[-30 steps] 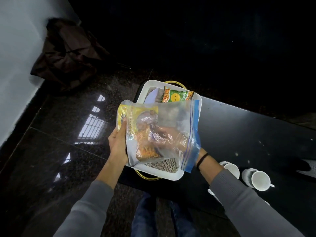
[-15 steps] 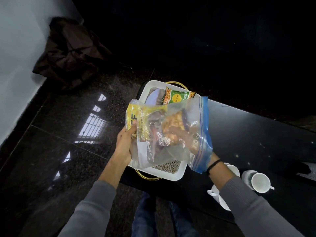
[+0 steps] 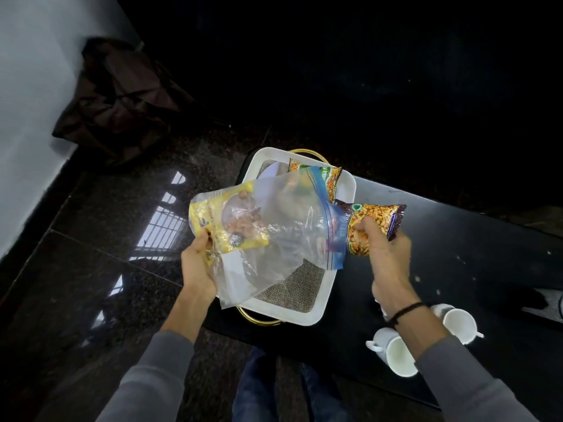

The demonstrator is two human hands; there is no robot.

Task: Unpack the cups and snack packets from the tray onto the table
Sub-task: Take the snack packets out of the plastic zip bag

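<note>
Change: the purple-orange snack packet [image 3: 373,226], earlier inside the zip bag [image 3: 274,236], is now drawn out at 3 o'clock.
Right hand [image 3: 385,254]: closed around that packet.
Left hand [image 3: 198,263]: bag gripped, yellow packet [image 3: 225,220] inside.
Tray [image 3: 320,303]: below; green packet [image 3: 327,175] at 12 o'clock.
Cups [image 3: 396,351]: on table [image 3: 457,239], 5 o'clock.

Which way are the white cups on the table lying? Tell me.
Tipped. Both white cups lie on their sides on the black table, mouths facing the camera.

Both arms reach forward in grey sleeves. The left hand [image 3: 198,266] is curled, thumb on top, gripping a clear zip bag [image 3: 274,233]. The right hand [image 3: 385,254], a dark band at its wrist, is closed around a snack packet [image 3: 371,222].
</note>
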